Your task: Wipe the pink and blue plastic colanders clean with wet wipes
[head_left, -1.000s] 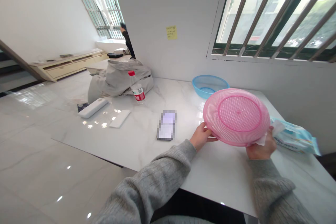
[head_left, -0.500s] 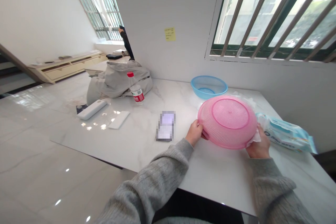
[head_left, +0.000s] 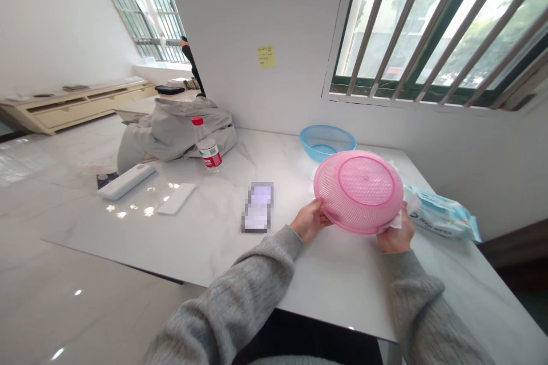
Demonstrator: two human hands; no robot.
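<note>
A pink mesh plastic basket [head_left: 363, 188] is held tilted above the table, its round base facing me. My left hand [head_left: 309, 220] grips its lower left rim, fingers curled under the edge. At the right rim my right hand [head_left: 397, 235] is closed on the basket, with a white wipe [head_left: 390, 222] pressed between hand and mesh. Behind it stands a blue mesh basket [head_left: 327, 141], upright near the wall. To the right of my right hand lies a light-blue pack of wipes [head_left: 443, 214].
On the white table [head_left: 240, 265] lie a phone [head_left: 257, 207] with a blurred screen, a white flat slab [head_left: 177, 199] and a long white case [head_left: 127, 181]. A red-capped bottle [head_left: 209, 148] stands before a grey bag [head_left: 171, 128]. A person's dark sleeve [head_left: 191, 63] shows behind the wall edge.
The view has turned slightly to the right, so things sit further left. Both hands still hold the pink basket; the left fingers have shifted and spread a little along its underside.
</note>
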